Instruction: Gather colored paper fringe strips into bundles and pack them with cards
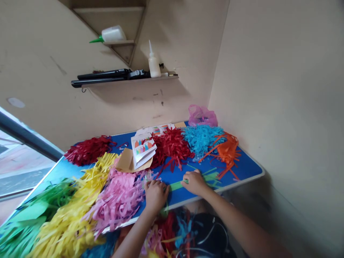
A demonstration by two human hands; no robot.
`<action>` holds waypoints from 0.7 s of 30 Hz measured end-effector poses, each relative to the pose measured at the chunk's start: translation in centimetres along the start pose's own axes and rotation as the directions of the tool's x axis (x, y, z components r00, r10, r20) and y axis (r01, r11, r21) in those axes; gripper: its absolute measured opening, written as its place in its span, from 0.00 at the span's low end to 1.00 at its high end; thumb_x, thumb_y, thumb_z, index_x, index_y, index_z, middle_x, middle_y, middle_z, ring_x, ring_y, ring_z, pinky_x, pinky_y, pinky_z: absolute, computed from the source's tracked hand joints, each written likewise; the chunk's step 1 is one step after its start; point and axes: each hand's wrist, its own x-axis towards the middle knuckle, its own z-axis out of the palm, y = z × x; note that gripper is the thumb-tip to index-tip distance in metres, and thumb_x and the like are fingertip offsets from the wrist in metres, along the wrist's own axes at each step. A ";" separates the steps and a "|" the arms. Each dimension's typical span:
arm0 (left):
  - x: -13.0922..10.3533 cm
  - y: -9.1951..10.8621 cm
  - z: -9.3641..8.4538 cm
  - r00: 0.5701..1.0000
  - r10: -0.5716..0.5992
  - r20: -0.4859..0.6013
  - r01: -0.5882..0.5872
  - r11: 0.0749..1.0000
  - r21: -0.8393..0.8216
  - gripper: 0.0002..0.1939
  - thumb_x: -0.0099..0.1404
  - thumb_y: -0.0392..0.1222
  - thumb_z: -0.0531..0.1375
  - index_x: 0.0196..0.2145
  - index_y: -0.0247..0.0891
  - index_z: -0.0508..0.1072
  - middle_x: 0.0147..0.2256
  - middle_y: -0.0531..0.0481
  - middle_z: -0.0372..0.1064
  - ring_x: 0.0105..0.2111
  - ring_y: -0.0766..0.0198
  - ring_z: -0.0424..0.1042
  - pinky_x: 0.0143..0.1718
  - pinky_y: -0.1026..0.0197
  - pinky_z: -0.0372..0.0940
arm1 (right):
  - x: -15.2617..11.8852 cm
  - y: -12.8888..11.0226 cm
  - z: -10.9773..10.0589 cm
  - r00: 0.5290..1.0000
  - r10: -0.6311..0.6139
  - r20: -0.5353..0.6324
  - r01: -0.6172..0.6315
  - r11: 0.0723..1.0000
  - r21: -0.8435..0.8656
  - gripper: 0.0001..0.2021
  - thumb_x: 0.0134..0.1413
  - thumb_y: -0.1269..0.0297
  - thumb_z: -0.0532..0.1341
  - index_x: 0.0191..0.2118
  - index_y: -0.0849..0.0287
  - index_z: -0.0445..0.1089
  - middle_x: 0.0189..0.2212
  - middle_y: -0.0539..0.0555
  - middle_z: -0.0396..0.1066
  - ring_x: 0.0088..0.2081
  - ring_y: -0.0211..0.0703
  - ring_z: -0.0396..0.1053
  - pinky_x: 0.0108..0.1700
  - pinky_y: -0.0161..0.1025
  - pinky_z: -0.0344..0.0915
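A green paper strip [176, 186] lies across the blue table near its front edge, between my two hands. Its left end runs under the curled fingers of my left hand [156, 195], which rests on the table. My right hand [195, 182] is closed on the strip's right end, fingers bent over it. To the right of that hand, cut green fringe [212, 177] spreads over the tabletop. Pink tissue-like paper fringe [120, 199] is heaped beside my left hand. The fingertips of my left hand are partly hidden.
Fringed paper piles cover the table [243, 172]: red [174, 143], blue [202, 138], orange [227, 152], yellow [70, 215] and green [29, 218]. Folded printed papers [143, 150] lie mid-table. A pink plastic bag [202, 116] sits by the wall. Above, a shelf [129, 81] holds a white bottle [154, 66].
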 end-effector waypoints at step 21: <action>-0.5 0.8 -0.8 0.946 0.317 -0.070 -0.313 0.948 0.064 0.12 0.67 0.34 0.55 0.31 0.42 0.77 0.31 0.48 0.75 0.44 0.52 0.70 0.61 0.37 0.44 | -0.5 -2.5 -1.2 0.928 -0.372 0.027 0.371 0.917 -0.146 0.07 0.61 0.63 0.59 0.38 0.57 0.73 0.39 0.55 0.74 0.46 0.49 0.62 0.52 0.49 0.49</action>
